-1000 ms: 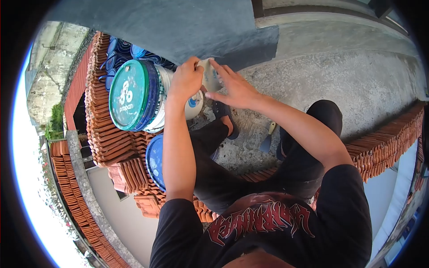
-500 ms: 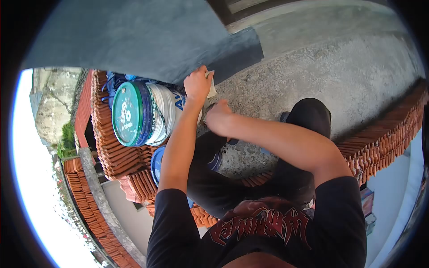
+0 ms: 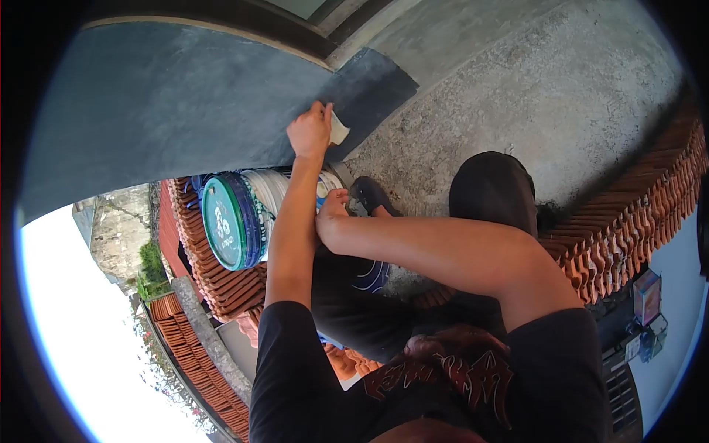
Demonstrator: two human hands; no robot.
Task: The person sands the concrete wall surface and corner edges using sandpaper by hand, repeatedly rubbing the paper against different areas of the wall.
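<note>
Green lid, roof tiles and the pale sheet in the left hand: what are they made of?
The green lid looks like plastic: smooth, slightly shiny. The roof tiles seem fired clay: matte, orange-red. The pale sheet could be paper or sandpaper: thin, matte.

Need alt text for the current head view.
A person's left hand holds a small pale sheet at a dark grey wall. The right hand is lower in the picture, near a green-lidded bucket; whether it holds anything is unclear. Rough concrete and orange roof tiles show at right.
</note>
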